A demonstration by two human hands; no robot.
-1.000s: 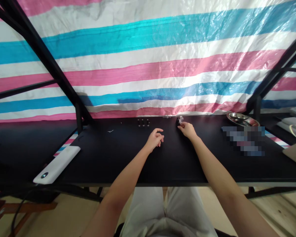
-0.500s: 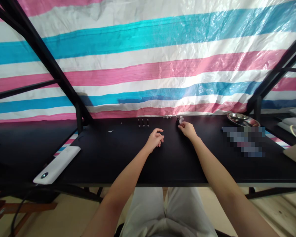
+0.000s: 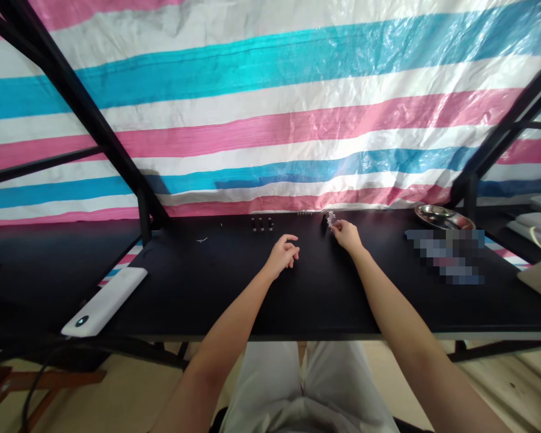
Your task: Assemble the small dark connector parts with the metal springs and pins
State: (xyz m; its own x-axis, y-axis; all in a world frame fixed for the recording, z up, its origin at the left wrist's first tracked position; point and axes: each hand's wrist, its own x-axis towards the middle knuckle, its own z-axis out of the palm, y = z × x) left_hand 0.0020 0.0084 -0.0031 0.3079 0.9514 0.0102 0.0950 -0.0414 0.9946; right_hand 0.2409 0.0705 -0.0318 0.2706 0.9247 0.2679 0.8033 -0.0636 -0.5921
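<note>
Left hand (image 3: 284,255) curls loosely over the surface (image 3: 324,294); right hand (image 3: 347,236) touches a small silvery piece (image 3: 330,218), pinch unclear.

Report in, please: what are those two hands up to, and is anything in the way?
Right hand at small silvery piece, grip unclear. Left hand loosely curled, nothing visible in it. Black object close beside silvery piece; no obstruction seen.

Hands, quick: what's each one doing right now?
Left hand: loosely open, nothing visible in it.
Right hand: pinched close beside the silver piece; can't tell whether it grips it.
</note>
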